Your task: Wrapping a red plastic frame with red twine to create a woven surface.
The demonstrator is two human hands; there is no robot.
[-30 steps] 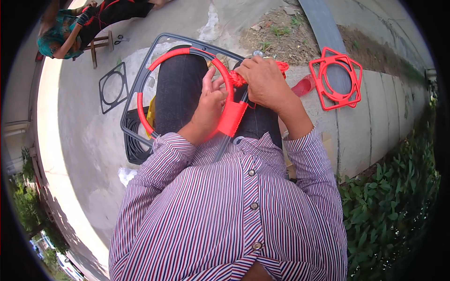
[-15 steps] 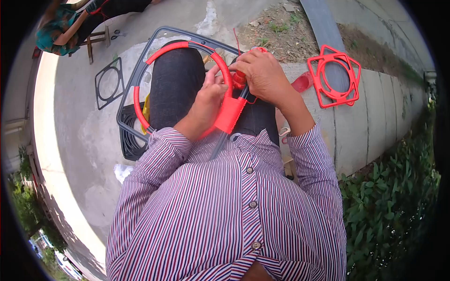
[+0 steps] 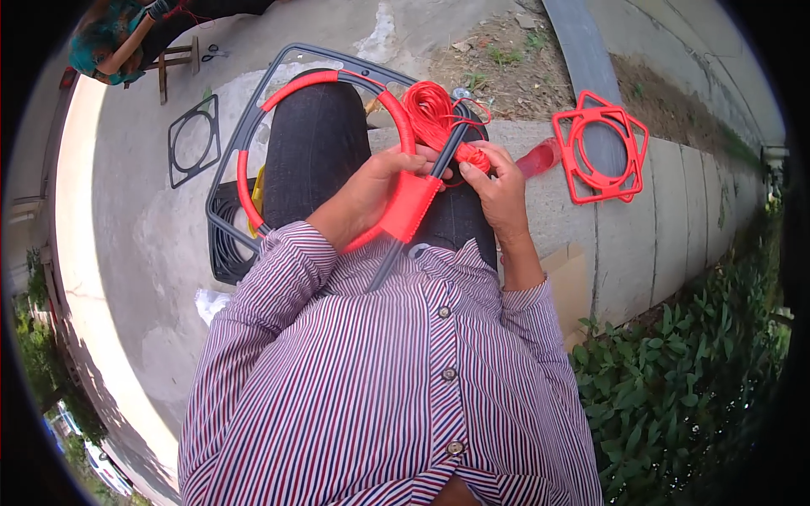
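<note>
Centre of frame: dark metal frame (image 3: 253, 126) rests across the seated person's lap, its inner ring partly wrapped in red cord (image 3: 321, 80). Left hand (image 3: 375, 181) is closed around the wrapped ring beside a solid red section (image 3: 411, 207). Right hand (image 3: 498, 181) pinches a small bundle of red cord (image 3: 434, 114) against the frame. Right of frame: a finished red frame (image 3: 601, 148) lies on the concrete ledge (image 3: 666, 228). Upper left: a bare black frame (image 3: 194, 139) on the ground.

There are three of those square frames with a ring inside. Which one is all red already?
The red frame lying on the concrete ledge at the right. The frame on the lap is only partly wrapped in red, and the small frame on the ground at the left is bare dark.
</note>
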